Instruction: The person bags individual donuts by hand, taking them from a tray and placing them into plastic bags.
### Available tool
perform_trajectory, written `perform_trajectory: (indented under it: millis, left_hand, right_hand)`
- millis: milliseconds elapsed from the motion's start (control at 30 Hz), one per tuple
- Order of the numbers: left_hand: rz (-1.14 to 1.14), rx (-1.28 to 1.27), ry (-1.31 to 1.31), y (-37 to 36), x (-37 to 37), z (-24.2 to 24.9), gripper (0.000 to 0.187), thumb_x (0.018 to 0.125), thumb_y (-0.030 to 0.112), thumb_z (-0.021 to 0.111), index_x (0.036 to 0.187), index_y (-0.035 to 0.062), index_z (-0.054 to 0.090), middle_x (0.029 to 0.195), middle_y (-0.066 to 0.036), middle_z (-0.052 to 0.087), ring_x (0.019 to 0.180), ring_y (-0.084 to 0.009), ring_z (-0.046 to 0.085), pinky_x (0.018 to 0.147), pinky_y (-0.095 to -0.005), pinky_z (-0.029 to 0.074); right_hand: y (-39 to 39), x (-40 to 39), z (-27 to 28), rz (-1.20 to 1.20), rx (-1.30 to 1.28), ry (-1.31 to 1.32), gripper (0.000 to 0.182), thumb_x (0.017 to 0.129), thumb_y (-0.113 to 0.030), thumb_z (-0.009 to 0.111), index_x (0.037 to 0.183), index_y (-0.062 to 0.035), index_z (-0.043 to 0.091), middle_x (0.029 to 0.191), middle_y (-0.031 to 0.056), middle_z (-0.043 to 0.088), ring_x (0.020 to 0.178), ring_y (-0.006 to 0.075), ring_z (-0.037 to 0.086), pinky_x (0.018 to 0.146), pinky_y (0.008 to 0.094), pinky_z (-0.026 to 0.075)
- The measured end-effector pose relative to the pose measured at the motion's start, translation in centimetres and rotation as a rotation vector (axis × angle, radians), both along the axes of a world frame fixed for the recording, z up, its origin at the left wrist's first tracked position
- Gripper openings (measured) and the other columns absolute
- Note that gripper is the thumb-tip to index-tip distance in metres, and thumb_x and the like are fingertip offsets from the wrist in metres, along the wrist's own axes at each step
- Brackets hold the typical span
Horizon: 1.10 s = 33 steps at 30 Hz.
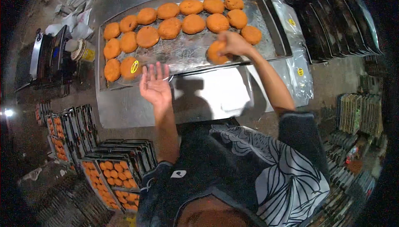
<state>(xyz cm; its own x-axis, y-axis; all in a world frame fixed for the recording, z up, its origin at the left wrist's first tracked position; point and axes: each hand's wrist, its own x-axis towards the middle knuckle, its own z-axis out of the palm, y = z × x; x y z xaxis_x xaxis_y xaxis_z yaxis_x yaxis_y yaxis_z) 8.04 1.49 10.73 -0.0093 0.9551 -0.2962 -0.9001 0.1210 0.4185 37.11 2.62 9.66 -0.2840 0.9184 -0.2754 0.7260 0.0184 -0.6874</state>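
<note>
A metal baking tray (187,62) lies on the metal table, with rows of round orange-brown buns (193,24) along its far and left sides. My right hand (236,44) is closed on one bun (217,53) over the near right part of the tray. At the tray's front edge my left hand (156,86) is turned palm up, fingers stretched out and apart. Just left of those fingers, a yellow oval label (134,66) on clear plastic overlaps a bun. A strip of the clear film also shows by the fingertips.
Clear plastic bags with yellow labels (300,72) lie along the table's right side. Racks of trays filled with buns (118,173) stand at lower left. Stacked dark trays (332,23) are at upper right. A white bucket (85,53) stands left of the table.
</note>
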Motion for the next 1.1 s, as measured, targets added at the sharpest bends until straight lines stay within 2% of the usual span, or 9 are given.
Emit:
perform_trajectory:
  millis: [133,400,500,667,733,800,967,1033,1100]
  left_hand:
    - [0.052,-0.006,-0.086,0.3,2.3,-0.2,0.037,0.075,0.022,0.047,0.108,0.0064,0.043,0.112,-0.013,0.043,0.106,-0.0312,0.043,0.09,-0.0526,0.032]
    - [-0.573,0.217,0.147,-4.4,9.8,2.5,0.053,0.077,0.028,0.039,0.126,0.0108,0.028,0.119,-0.016,0.042,0.106,-0.0311,0.043,0.09,-0.0413,0.036]
    - [-0.749,0.013,-0.143,-5.5,10.2,-9.9,0.04,0.082,0.035,0.043,0.112,0.0086,0.046,0.103,-0.01,0.053,0.091,-0.0232,0.052,0.08,-0.0371,0.041]
    - [-0.78,-0.135,-0.075,-4.6,10.4,-3.9,0.031,0.084,0.031,0.043,0.103,0.0076,0.051,0.1,-0.009,0.055,0.088,-0.0214,0.053,0.078,-0.0338,0.042]
    - [-0.997,0.684,1.098,-4.7,10.1,-9.9,0.025,0.085,0.021,0.042,0.101,0.004,0.052,0.1,-0.009,0.055,0.087,-0.0191,0.053,0.077,-0.0322,0.043]
    - [-1.11,0.845,0.998,-9.4,10.7,-6.7,0.024,0.08,0.012,0.052,0.101,0.0005,0.051,0.099,-0.009,0.055,0.087,-0.0171,0.053,0.075,-0.0309,0.043]
    - [-0.717,1.507,1.58,-13.2,12.3,-15.7,0.022,0.063,0.005,0.06,0.083,0.0023,0.053,0.075,-0.015,0.051,0.072,-0.0303,0.05,0.066,-0.0384,0.041]
    - [-0.71,1.609,1.448,-11.5,11.6,-17.7,0.018,0.065,0.005,0.059,0.082,0.0017,0.053,0.074,-0.014,0.051,0.073,-0.029,0.051,0.067,-0.038,0.042]
    - [-0.716,1.729,1.124,-9.9,11.2,-17.3,0.015,0.071,0.01,0.056,0.082,-0.0003,0.056,0.077,-0.013,0.055,0.076,-0.0262,0.054,0.07,-0.0339,0.044]
  right_hand:
    - [-5.8,-4.0,1.5,-0.777,0.355,0.492,0.049,0.056,-0.03,0.076,0.085,-0.004,0.046,0.082,0.0065,0.051,0.074,0.013,0.047,0.066,0.0266,0.042]
    - [-9.4,-7.9,2.3,-0.814,0.532,0.819,0.063,0.062,-0.016,0.074,0.109,0.0004,0.036,0.103,0.0131,0.047,0.101,0.0202,0.046,0.08,0.0297,0.042]
    - [-9.0,-8.6,4.4,-1.1,0.505,0.896,0.059,0.068,-0.014,0.068,0.113,0.003,0.034,0.114,0.0181,0.042,0.108,0.0206,0.042,0.089,0.0317,0.038]
    - [-9.0,-8.4,3.8,-0.585,0.425,1.308,0.034,0.078,-0.017,0.056,0.104,0.0021,0.047,0.104,0.0161,0.052,0.09,0.0168,0.054,0.076,0.0293,0.045]
    - [-8.3,-4.3,4.2,-0.555,0.292,0.156,0.02,0.076,-0.018,0.058,0.082,0.0003,0.059,0.076,0.0161,0.059,0.065,0.0204,0.058,0.06,0.0329,0.046]
    - [-3.7,-1.4,5.4,-0.554,0.513,-0.016,0.023,0.075,-0.019,0.057,0.062,-0.0005,0.059,0.055,0.0149,0.054,0.049,0.0242,0.053,0.051,0.0362,0.042]
    - [1.9,-4.2,10.4,-0.349,1.186,0.346,0.03,0.076,-0.023,0.057,0.096,-0.0006,0.055,0.088,0.0178,0.058,0.081,0.0252,0.057,0.071,0.0315,0.045]
    - [-4.4,-4.7,7.0,-0.336,1.095,0.158,0.038,0.076,-0.023,0.057,0.108,-0.0021,0.049,0.101,0.018,0.055,0.094,0.0264,0.053,0.079,0.0303,0.042]
    - [-12.9,-3.7,3.6,-0.38,0.143,0.425,0.028,0.077,-0.017,0.056,0.099,0.0006,0.054,0.084,0.0136,0.06,0.08,0.0224,0.058,0.073,0.0314,0.045]
